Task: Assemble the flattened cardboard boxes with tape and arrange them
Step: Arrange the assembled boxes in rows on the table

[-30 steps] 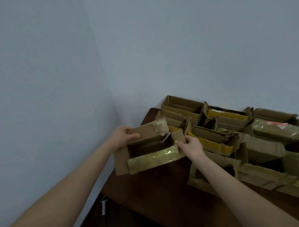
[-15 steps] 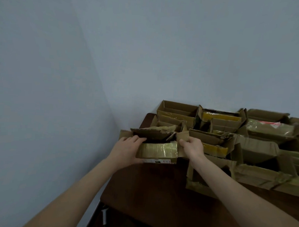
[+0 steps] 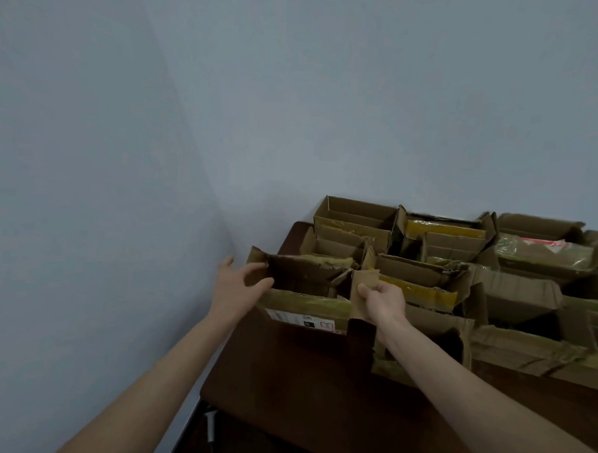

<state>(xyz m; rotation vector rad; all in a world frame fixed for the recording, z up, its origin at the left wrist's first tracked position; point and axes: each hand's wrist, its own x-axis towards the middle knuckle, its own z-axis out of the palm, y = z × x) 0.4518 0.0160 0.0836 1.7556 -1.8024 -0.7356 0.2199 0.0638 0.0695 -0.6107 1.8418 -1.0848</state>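
Observation:
An open-topped cardboard box [image 3: 308,303] with yellowish tape along its front and a white label stands on the dark brown table [image 3: 301,380], at the left front of the rows of boxes. My left hand [image 3: 238,287] is at the box's left end with fingers spread, touching the end flap. My right hand [image 3: 381,303] pinches the box's upright right end flap [image 3: 363,284] between thumb and fingers. The box's inside is dark and its bottom is hidden.
Several open taped cardboard boxes [image 3: 435,283] stand in rows across the table's back and right, tight against each other. A grey-blue wall [image 3: 85,217] runs close along the table's left edge, another behind the boxes. Bare tabletop lies in front.
The box came down from being held tilted above the table and now stands level in front of the left column. My left hand shifted to its left end and spread its fingers.

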